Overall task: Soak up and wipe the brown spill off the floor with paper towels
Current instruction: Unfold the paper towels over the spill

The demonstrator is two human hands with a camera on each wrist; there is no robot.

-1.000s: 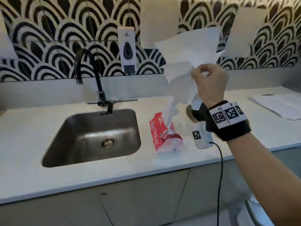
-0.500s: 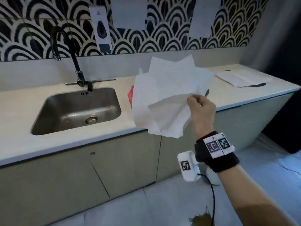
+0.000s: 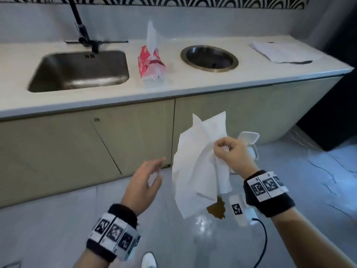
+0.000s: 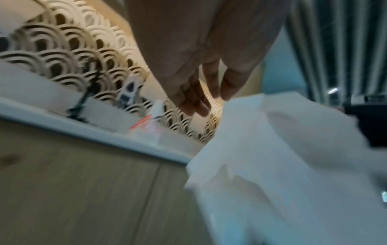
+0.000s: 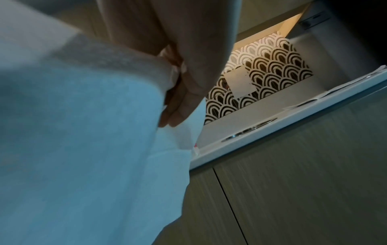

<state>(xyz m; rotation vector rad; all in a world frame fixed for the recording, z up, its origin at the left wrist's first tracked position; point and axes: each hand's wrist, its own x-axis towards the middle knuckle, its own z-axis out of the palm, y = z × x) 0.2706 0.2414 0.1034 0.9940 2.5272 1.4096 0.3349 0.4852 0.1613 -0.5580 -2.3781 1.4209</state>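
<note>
A bunch of white paper towels (image 3: 195,167) hangs in the air in front of the cabinet, pinched at its right side by my right hand (image 3: 225,149). In the right wrist view the towels (image 5: 83,132) fill the left half, with my right hand (image 5: 173,106) curled on them. A small brown spill (image 3: 217,208) lies on the grey floor (image 3: 58,229) just below the towels' lower edge. My left hand (image 3: 154,171) is open just left of the towels, not touching them. The left wrist view shows its straight fingers (image 4: 199,99) beside the towels (image 4: 282,165).
A red tissue pack (image 3: 151,66) stands on the white counter (image 3: 193,84) between the sink (image 3: 79,70) and a round metal bin opening (image 3: 209,58). Papers (image 3: 282,52) lie at the counter's right end. A white lidded object (image 3: 249,140) sits by the cabinet base.
My right hand has carried the paper towels down from above the counter to below its edge, over the spill. My left hand has come into view beside them.
</note>
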